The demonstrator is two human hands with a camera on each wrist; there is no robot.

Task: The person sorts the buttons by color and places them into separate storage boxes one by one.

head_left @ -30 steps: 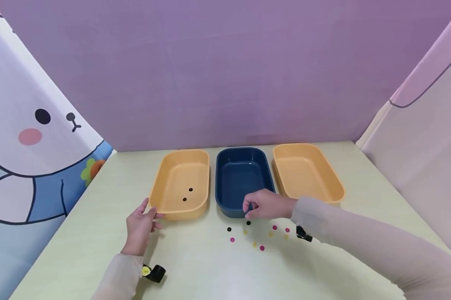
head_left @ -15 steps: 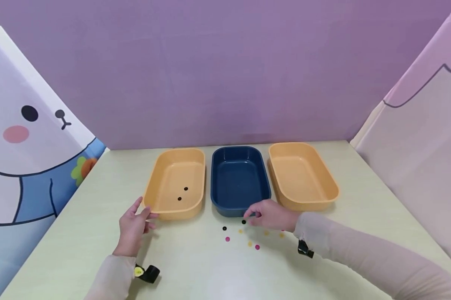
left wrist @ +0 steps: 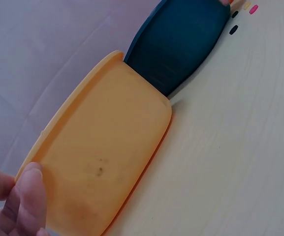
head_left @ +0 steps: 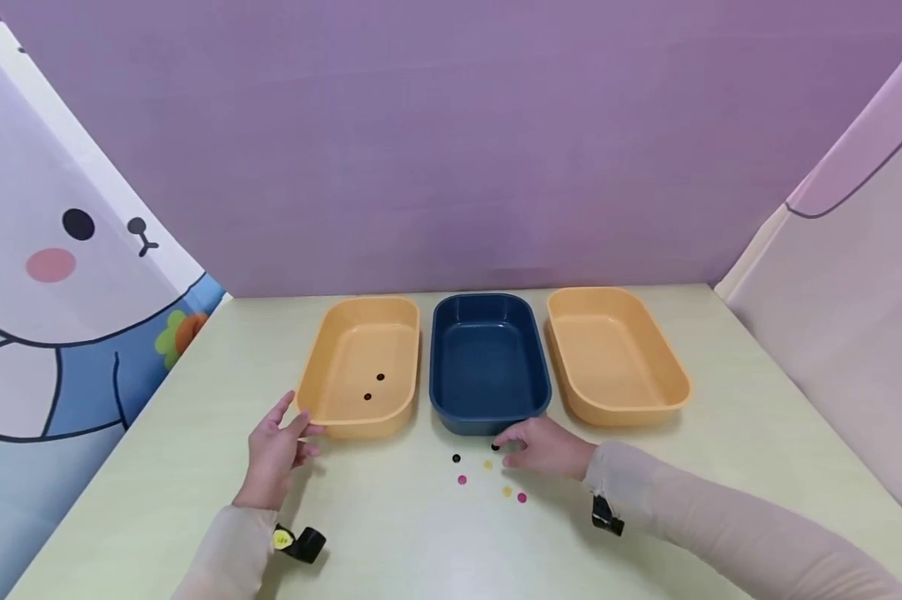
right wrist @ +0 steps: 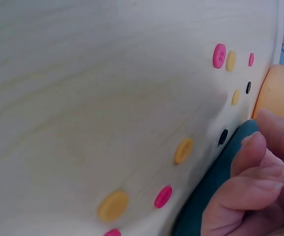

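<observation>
My left hand (head_left: pixel 274 454) holds the front left corner of the left yellow tray (head_left: pixel 323 367), thumb at the rim; in the left wrist view its fingers (left wrist: pixel 31 196) lie against the tray's wall. Two black buttons (head_left: pixel 380 377) lie inside that tray. My right hand (head_left: pixel 548 448) is just in front of the dark blue tray (head_left: pixel 488 423), thumb and index finger apart and bent. Its index fingertip is right at a black button (head_left: pixel 495 447), which appears beside the fingers in the right wrist view (right wrist: pixel 223 136). Another black button (head_left: pixel 456 458) lies to the left.
Pink buttons (head_left: pixel 522 497) and yellow buttons (head_left: pixel 507 492) are scattered on the pale table (head_left: pixel 391 533); the right hand hides some from the head view. A second yellow tray (head_left: pixel 619 412) stands at the right. A purple cloth wall (head_left: pixel 488 150) closes the back.
My right hand has come down from over the blue tray's front edge to the black button on the table. The left hand stays at the yellow tray's corner.
</observation>
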